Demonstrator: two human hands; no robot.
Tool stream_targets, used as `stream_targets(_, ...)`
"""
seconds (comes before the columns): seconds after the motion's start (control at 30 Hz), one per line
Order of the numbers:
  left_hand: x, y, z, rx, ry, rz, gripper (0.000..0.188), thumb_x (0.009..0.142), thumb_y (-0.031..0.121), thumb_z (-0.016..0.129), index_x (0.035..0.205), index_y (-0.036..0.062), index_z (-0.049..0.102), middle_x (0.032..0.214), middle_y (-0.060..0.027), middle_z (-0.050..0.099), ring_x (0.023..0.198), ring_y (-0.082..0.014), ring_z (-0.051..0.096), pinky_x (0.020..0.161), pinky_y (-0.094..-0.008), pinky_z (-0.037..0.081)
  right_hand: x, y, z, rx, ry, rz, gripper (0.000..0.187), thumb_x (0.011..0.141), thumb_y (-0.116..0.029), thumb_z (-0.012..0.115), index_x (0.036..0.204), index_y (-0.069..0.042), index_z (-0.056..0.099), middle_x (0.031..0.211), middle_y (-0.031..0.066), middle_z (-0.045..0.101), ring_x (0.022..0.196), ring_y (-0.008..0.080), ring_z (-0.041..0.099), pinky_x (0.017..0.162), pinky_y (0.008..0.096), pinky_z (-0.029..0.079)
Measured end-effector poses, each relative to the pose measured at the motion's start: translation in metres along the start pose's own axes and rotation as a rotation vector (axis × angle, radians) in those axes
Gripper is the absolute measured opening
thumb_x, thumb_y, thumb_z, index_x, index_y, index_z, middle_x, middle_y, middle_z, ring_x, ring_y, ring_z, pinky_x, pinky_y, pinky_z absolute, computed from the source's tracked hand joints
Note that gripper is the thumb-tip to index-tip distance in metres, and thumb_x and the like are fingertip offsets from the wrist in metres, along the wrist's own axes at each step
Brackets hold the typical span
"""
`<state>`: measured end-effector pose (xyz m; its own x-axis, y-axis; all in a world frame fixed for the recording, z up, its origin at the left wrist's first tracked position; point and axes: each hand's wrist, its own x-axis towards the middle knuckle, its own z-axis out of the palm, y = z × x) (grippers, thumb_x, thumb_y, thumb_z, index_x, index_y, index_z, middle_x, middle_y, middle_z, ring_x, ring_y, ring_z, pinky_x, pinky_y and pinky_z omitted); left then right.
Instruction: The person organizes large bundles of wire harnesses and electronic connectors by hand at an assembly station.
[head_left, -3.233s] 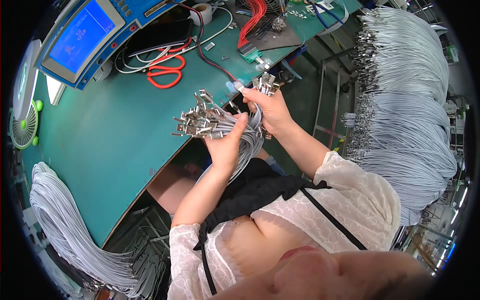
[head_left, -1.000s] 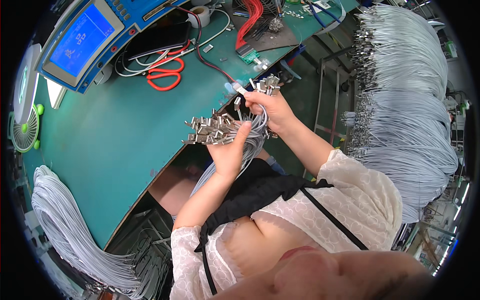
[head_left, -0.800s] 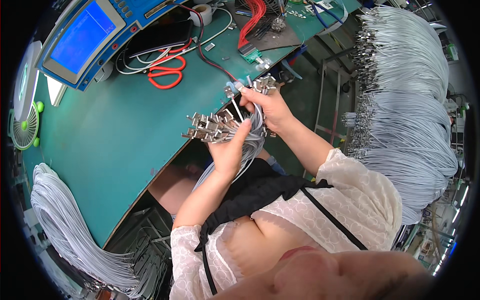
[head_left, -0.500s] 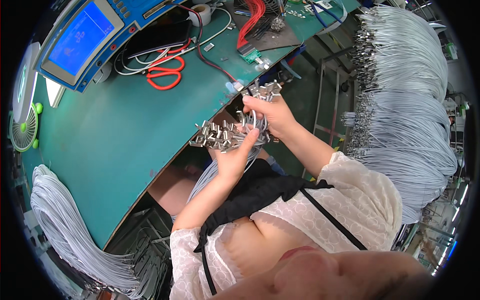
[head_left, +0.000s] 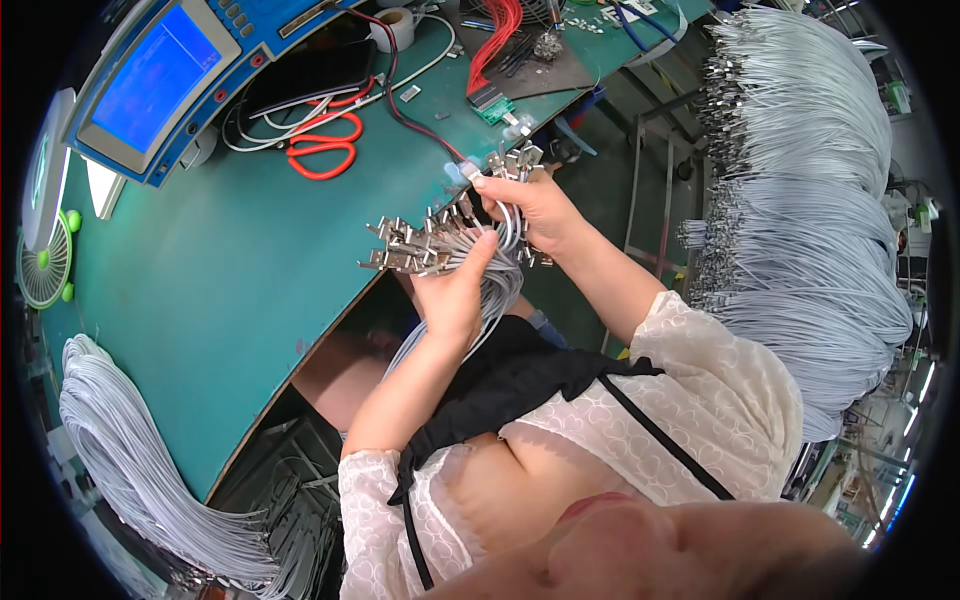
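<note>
Many grey cables point(head_left: 502, 283), plugs point(head_left: 412, 247) leftward in closed left grip point(head_left: 455, 292), upward in closed right grip point(head_left: 541, 208)

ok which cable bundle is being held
The middle grey bundle, gripped by the left hand and right hand; the lower-left pile and far-right pile are untouched.

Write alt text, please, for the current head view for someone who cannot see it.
A person's bare left hand and right hand hold grey cables with silver metal plugs at a green table. A blue instrument with a lit screen stands at upper left; a heap of pale grey cables is at right.
</note>
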<state>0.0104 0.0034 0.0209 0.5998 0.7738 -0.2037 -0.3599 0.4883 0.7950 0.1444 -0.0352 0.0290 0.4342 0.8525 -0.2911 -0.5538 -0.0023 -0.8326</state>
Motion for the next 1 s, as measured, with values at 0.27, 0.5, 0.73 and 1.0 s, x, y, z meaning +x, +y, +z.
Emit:
stream_targets(0.27, 0.015, -0.008, -0.004, -0.068, -0.028, -0.083, 0.028, 0.072, -0.002, 0.065, 0.096, 0.0008, 0.053, 0.087, -0.0053, 0.057, 0.077, -0.0127, 0.055, 0.071, -0.0247, 0.045, -0.015, 0.008, 0.022, -0.092, 0.13, -0.138, 0.012, 0.074, -0.01, 0.062, 0.082, -0.002, 0.058, 0.07, 0.0024, 0.057, 0.061, 0.0081, 0.051, 0.055, 0.0216, 0.04)
stream_targets(0.5, -0.002, -0.014, -0.014, 0.084, -0.06, -0.048, 0.024, 0.071, -0.004, 0.064, 0.092, 0.0005, 0.052, 0.085, -0.0069, 0.058, 0.077, -0.0137, 0.056, 0.072, -0.0259, 0.045, -0.011, 0.009, 0.001, -0.1, 0.113, -0.107, 0.012, 0.074, -0.009, 0.062, 0.081, -0.003, 0.056, 0.068, 0.0024, 0.055, 0.057, 0.0081, 0.048, 0.052, 0.0217, 0.038)
stream_targets(0.73, 0.008, -0.008, -0.004, 0.021, 0.012, -0.04, 0.022, 0.07, -0.002, 0.066, 0.087, 0.0018, 0.052, 0.081, -0.005, 0.057, 0.072, -0.0103, 0.054, 0.065, -0.0228, 0.044, -0.006, 0.006, 0.015, -0.015, 0.162, -0.143, 0.011, 0.074, -0.008, 0.062, 0.081, -0.004, 0.056, 0.069, 0.0023, 0.055, 0.059, 0.0078, 0.049, 0.052, 0.0201, 0.039)
stream_targets(1.0, 0.003, -0.016, -0.011, 0.097, -0.023, 0.004, 0.019, 0.071, -0.001, 0.066, 0.084, 0.0014, 0.052, 0.079, -0.0039, 0.056, 0.07, -0.0107, 0.053, 0.065, -0.0238, 0.043, -0.021, 0.007, 0.021, 0.004, 0.163, -0.101, 0.008, 0.075, -0.006, 0.061, 0.082, -0.005, 0.057, 0.07, 0.0011, 0.056, 0.064, 0.0092, 0.053, 0.057, 0.0224, 0.043)
